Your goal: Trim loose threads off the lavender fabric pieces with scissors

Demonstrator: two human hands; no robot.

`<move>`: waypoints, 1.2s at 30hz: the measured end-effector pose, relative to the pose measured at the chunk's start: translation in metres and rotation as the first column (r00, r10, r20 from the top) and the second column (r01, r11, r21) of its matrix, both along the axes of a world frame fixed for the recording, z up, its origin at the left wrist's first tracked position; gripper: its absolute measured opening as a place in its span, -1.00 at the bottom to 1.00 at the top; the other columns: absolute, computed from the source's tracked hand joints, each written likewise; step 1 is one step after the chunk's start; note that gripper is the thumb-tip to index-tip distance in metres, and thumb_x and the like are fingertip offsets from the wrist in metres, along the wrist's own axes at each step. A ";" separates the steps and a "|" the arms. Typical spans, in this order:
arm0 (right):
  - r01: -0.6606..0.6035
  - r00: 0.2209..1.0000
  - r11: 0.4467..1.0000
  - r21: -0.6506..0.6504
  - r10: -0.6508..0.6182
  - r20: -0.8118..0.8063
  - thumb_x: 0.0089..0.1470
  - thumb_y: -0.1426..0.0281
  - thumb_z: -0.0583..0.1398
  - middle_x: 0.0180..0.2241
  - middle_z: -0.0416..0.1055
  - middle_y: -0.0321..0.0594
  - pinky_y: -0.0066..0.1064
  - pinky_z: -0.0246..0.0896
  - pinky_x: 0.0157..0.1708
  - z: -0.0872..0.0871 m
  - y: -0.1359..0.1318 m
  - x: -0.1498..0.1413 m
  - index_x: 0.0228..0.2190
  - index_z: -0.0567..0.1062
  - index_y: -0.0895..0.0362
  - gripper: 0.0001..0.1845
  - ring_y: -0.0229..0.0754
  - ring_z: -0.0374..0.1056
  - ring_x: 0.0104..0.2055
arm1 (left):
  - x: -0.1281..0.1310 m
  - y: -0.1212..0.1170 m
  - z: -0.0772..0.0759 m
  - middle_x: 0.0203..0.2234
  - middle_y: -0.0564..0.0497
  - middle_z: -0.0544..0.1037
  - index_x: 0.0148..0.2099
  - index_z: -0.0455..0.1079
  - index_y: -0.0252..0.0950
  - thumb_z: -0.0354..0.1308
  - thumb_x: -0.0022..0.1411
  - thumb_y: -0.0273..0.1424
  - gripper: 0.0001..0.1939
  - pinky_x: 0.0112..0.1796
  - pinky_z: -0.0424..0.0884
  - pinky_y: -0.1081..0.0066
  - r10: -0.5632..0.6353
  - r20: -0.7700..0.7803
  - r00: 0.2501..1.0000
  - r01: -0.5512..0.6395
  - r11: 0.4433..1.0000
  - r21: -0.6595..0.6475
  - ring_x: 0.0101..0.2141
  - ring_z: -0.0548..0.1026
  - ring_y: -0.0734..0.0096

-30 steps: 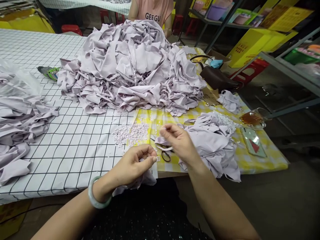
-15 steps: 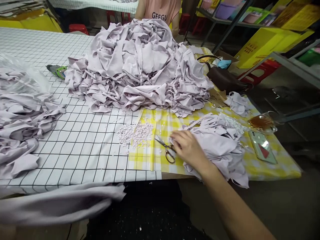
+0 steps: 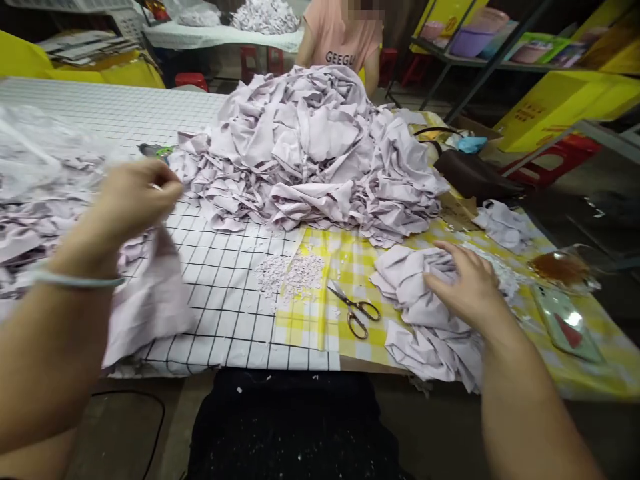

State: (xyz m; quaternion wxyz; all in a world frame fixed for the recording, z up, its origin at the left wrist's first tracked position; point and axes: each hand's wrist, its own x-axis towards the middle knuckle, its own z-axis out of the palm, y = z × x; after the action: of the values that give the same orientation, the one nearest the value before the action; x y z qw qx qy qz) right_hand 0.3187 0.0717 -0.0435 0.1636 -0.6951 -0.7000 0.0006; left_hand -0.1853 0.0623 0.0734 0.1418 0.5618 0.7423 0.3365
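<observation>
The left hand (image 3: 127, 200) pinches a lilac cloth (image 3: 157, 300) above the tabletop's (image 3: 227, 327) near-left edge. The right hand (image 3: 473, 290) spreads over a bundle (image 3: 440, 353) at the near edge; a light grip should prevent tangling.

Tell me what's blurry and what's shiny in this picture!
In the head view, the left hand looks soft, maybe from moving; the scissors look clearer; white glare spots the phone; the floor at lower right is dark; the forearms look stretched near the edges.

Left cloth pile (image 3: 25, 237) — cut by left edge. Person (image 3: 340, 43) — head blurred, cut by top edge.
</observation>
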 end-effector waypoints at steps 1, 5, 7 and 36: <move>-0.048 0.997 0.995 0.083 0.053 -0.052 0.01 0.23 0.18 0.16 0.39 0.09 0.16 0.13 0.24 0.003 -0.007 -0.008 0.15 0.40 0.13 -0.34 0.31 0.27 0.22 | -0.004 0.006 -0.004 -0.40 0.07 0.51 -0.25 0.51 -0.41 0.15 0.38 -0.37 -0.79 -0.09 0.44 0.27 -0.004 -0.086 0.996 -0.005 0.995 -0.101 -0.25 0.53 0.30; -0.232 0.910 0.934 0.271 0.307 -0.279 0.13 0.24 0.18 0.02 0.49 -0.03 0.10 0.23 0.20 0.000 -0.038 -0.069 -0.02 0.50 0.01 -0.63 0.20 0.38 0.12 | -0.022 0.010 -0.006 -0.40 -0.02 0.54 -0.22 0.50 -0.33 0.33 0.15 -0.30 -0.79 -0.25 0.35 0.35 -0.091 -0.292 0.952 -0.021 0.934 -0.358 -0.33 0.46 0.27; -0.413 0.741 0.902 0.127 0.414 -0.529 0.22 0.24 0.17 -0.05 0.52 -0.09 0.06 0.36 0.10 -0.004 -0.052 -0.123 -0.08 0.52 -0.02 -0.74 0.09 0.45 0.03 | -0.024 0.005 0.007 -0.29 -0.11 0.57 -0.16 0.49 -0.31 0.24 0.24 -0.20 -0.73 -0.32 0.32 0.35 -0.130 -0.255 0.958 0.039 0.942 -0.333 -0.32 0.46 0.26; -0.767 0.132 0.604 0.217 0.480 -0.867 0.03 0.37 0.12 -0.23 0.49 -0.12 -0.11 0.19 0.05 0.007 -0.060 -0.362 -0.38 0.48 0.10 -0.86 -0.01 0.35 -0.09 | -0.029 -0.112 -0.010 -0.56 0.07 0.40 -0.28 0.46 -0.37 0.32 0.20 -0.32 -0.80 -0.59 0.13 0.62 -0.051 0.878 0.477 0.485 0.848 -0.214 -0.60 0.21 0.64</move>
State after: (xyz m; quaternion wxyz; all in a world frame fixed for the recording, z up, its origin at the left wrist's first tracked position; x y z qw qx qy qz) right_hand -0.0431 0.0120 -0.0361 0.3760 -0.2412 -0.7276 0.5206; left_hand -0.2140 -0.0492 0.0636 0.6581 0.3910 0.5314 0.3629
